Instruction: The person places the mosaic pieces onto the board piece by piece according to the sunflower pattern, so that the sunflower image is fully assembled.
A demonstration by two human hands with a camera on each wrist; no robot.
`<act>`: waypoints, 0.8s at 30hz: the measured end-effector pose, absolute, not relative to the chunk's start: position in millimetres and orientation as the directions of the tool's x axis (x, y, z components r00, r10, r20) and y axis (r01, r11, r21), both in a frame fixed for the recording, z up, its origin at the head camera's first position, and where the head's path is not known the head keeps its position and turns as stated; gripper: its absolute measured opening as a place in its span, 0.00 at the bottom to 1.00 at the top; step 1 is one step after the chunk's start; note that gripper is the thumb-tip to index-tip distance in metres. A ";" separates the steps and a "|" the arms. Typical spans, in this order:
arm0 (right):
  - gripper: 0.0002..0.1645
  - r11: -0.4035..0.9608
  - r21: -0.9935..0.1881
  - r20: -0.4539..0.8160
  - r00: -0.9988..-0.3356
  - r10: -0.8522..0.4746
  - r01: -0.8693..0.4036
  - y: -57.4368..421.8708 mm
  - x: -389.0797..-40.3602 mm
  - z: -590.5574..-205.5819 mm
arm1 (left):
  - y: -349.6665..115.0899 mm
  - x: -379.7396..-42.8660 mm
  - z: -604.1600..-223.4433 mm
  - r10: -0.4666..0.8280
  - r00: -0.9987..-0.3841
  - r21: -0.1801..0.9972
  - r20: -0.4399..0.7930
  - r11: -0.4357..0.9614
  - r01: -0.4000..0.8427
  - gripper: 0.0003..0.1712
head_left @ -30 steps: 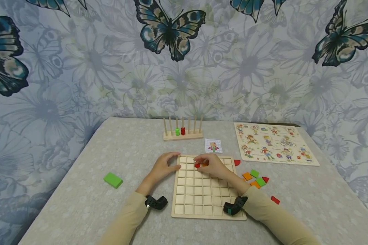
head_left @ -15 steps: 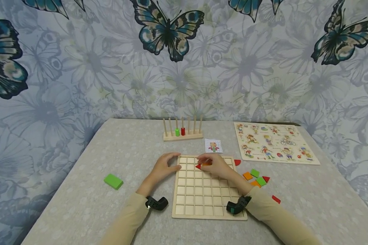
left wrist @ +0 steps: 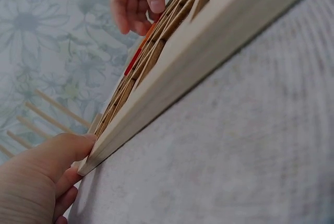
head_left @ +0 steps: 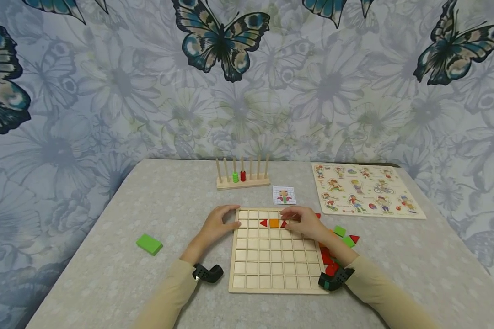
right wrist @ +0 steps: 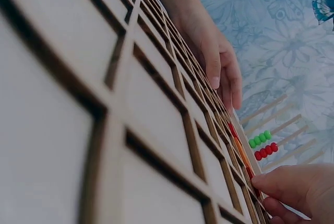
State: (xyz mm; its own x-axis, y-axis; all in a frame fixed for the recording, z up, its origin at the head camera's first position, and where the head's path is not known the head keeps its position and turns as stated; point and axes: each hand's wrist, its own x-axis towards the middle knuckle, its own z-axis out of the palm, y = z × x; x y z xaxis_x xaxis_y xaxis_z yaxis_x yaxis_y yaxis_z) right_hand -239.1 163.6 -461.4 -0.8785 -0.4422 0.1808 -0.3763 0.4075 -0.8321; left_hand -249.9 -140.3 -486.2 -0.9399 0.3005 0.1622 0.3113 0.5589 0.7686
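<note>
A wooden grid board [head_left: 270, 268] lies in front of me. My left hand [head_left: 218, 224] grips its far left corner; in the left wrist view the thumb [left wrist: 78, 143] rests on the rim and the fingers lie against the side. In the second row from the far edge lie a red triangle [head_left: 264, 223] and an orange square [head_left: 274, 223] side by side. Just right of the square, my right hand [head_left: 305, 225] pinches another red triangle [head_left: 284, 224] at its cell, between thumb and fingers. The hand partly hides that triangle.
Loose green, red and orange tiles [head_left: 348, 241] lie right of the board, partly under the right forearm. Behind it are a pattern card [head_left: 284, 195] and a peg stand [head_left: 244, 184] with beads. A picture puzzle [head_left: 366, 192] lies far right, a green block [head_left: 149, 244] left.
My right hand has shifted right along the row, uncovering the orange square and the left red triangle in their cells. It now holds the other red triangle. The left hand stays at the corner.
</note>
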 end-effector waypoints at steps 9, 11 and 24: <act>0.17 0.411 -0.827 0.191 -0.878 -0.438 -0.384 167.6 -244.9 -472.9 | -140.1 -249.7 -485.9 0.299 -0.940 0.777 0.162 0.549 0.309 0.31; 0.17 0.415 -0.828 0.184 -0.882 -0.434 -0.377 167.8 -244.7 -473.5 | -140.0 -249.8 -486.4 0.304 -0.938 0.773 0.168 0.549 0.317 0.31; 0.17 0.393 -0.843 0.174 -0.877 -0.448 -0.368 168.4 -244.4 -473.5 | -140.1 -251.0 -485.9 0.301 -0.938 0.773 0.173 0.548 0.319 0.31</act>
State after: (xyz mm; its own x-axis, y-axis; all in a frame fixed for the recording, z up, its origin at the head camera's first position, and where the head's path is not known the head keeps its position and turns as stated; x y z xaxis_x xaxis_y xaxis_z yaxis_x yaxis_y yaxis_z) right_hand -244.4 168.4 -473.5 -0.8768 -0.4484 0.1738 -0.3680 0.3929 -0.8427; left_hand -251.0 -140.1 -485.9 -0.9378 0.3013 0.1727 0.3186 0.5483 0.7733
